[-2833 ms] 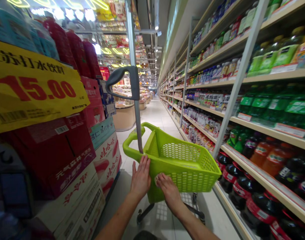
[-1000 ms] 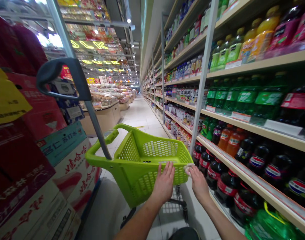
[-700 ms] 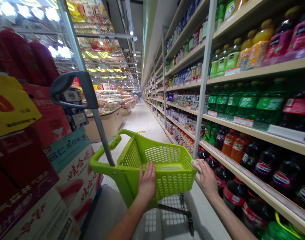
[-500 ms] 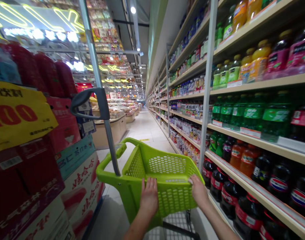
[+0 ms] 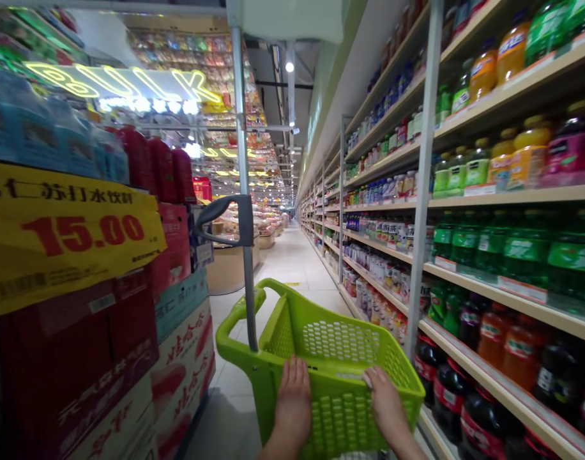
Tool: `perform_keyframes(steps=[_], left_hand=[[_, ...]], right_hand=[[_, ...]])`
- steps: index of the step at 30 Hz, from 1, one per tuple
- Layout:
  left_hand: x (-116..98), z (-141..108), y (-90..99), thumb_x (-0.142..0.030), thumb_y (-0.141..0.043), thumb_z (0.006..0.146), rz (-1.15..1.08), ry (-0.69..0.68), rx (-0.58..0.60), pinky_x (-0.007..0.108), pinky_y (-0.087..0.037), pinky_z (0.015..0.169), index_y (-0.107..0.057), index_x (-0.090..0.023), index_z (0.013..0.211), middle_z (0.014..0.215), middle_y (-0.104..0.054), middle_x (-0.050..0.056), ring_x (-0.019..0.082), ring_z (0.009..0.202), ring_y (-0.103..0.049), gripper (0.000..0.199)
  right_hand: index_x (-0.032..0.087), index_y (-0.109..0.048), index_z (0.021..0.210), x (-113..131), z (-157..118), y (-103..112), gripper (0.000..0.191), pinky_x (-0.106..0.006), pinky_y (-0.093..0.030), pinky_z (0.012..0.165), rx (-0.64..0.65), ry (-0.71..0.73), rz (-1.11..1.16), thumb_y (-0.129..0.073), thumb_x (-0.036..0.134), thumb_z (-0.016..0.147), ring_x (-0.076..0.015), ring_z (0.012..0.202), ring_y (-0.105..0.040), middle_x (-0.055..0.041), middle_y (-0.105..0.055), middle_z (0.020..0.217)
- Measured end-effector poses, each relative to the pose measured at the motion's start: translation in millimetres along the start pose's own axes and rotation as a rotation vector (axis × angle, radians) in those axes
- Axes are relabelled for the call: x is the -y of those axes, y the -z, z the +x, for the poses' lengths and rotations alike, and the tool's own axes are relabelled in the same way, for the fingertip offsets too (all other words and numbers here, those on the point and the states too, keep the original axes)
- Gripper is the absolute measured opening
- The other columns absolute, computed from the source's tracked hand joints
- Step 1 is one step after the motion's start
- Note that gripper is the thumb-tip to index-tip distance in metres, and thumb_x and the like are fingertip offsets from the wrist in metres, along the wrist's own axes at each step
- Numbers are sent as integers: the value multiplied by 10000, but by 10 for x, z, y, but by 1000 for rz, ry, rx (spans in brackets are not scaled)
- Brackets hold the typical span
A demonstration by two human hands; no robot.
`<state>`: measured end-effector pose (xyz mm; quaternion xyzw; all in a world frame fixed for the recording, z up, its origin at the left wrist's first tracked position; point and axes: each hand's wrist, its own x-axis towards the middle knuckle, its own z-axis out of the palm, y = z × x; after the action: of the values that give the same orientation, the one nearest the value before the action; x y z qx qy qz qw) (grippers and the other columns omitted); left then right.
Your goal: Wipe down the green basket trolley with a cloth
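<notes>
A green plastic shopping cart (image 5: 340,377) with perforated basket walls stands before me in the aisle. It is seen from one side, and its basket looks bare inside. My left hand (image 5: 293,399) lies against the near wall, fingers straight and close together, tips at the rim; its thumb is hidden. Further right, my right hand (image 5: 383,396) is closed over the same rim with its fingers bent. A small pale spot shows by its fingertips, too small to make out. A grey upright pole (image 5: 242,140) with a dark grey loop handle (image 5: 225,220) rises at the cart's handle end.
Shelves (image 5: 508,281) of bottled drinks line the right side, close to the cart. Stacked drink cartons (image 5: 182,377) and a yellow price sign (image 5: 72,236) stand on the left. A pale tiled aisle (image 5: 297,255) runs ahead, past low display counters (image 5: 232,265).
My view has turned left, so the cart, pole and shelves sit further right and lower. More of the price sign shows. Both hands remain at the cart's rim.
</notes>
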<state>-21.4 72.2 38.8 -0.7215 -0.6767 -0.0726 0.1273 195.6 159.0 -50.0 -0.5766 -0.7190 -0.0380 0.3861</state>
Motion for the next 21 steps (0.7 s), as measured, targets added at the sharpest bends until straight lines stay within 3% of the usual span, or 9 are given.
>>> perform_keyframes(steps=[3, 5, 9, 12, 15, 18, 21], left_hand=[[-89, -40, 35, -182, -376, 743, -17, 17, 7, 411, -230, 1074, -413, 4, 1266, 1352, -382, 186, 289, 1281, -306, 556], [-70, -118, 113, -189, -391, 738, -69, -36, 16, 410, -215, 1081, -406, -5, 1272, 1356, -388, 178, 276, 1288, -298, 565], [232, -364, 335, -181, -390, 742, -182, -83, -134, 446, -111, 1108, -391, -107, 1292, 1347, -433, 97, 224, 1298, -283, 554], [625, -520, 498, -165, -372, 754, -164, 93, -306, 469, -72, 1108, -381, -138, 1286, 1332, -441, 93, 221, 1289, -294, 533], [980, -574, 643, -184, -422, 739, -116, 249, -341, 479, -111, 1096, -363, -118, 1278, 1362, -389, 118, 254, 1307, -249, 546], [1126, -550, 763, -235, -495, 736, -84, 188, -260, 494, -137, 1082, -437, -145, 1190, 1293, -462, 104, 278, 1287, -273, 467], [1075, -522, 824, -247, -490, 776, -47, 149, -216, 490, -131, 1077, -506, -165, 1054, 1146, -551, 85, 257, 1223, -364, 290]], right_hand=[[166, -614, 1091, 620, -62, -124, 534, -337, -382, 967, 70, 121, 5, -319, 19, 672, -192, 1160, -478, -87, -559, 1215], [172, -605, 1106, 798, -98, -125, 542, -334, -376, 975, 83, 199, 43, -317, 14, 675, -186, 1163, -474, -80, -559, 1216], [207, -582, 1127, 522, -131, 7, 513, -363, -388, 957, 40, 269, 132, -331, 39, 713, -184, 1106, -508, -62, -601, 1137], [204, -590, 1103, 255, -123, 115, 454, -377, -390, 943, 23, 223, 156, -332, 77, 752, -197, 1081, -516, -71, -604, 1110], [170, -626, 1007, 307, -89, 185, 387, -385, -410, 907, 1, 114, 148, -326, 122, 768, -221, 1007, -547, -100, -622, 1023], [141, -647, 916, 700, -36, 149, 364, -378, -422, 885, 18, 84, 160, -319, 131, 757, -232, 948, -566, -122, -632, 948], [138, -630, 988, 1290, -3, 19, 395, -349, -401, 928, 46, 147, 195, -321, 109, 743, -220, 1017, -544, -119, -616, 1048]])
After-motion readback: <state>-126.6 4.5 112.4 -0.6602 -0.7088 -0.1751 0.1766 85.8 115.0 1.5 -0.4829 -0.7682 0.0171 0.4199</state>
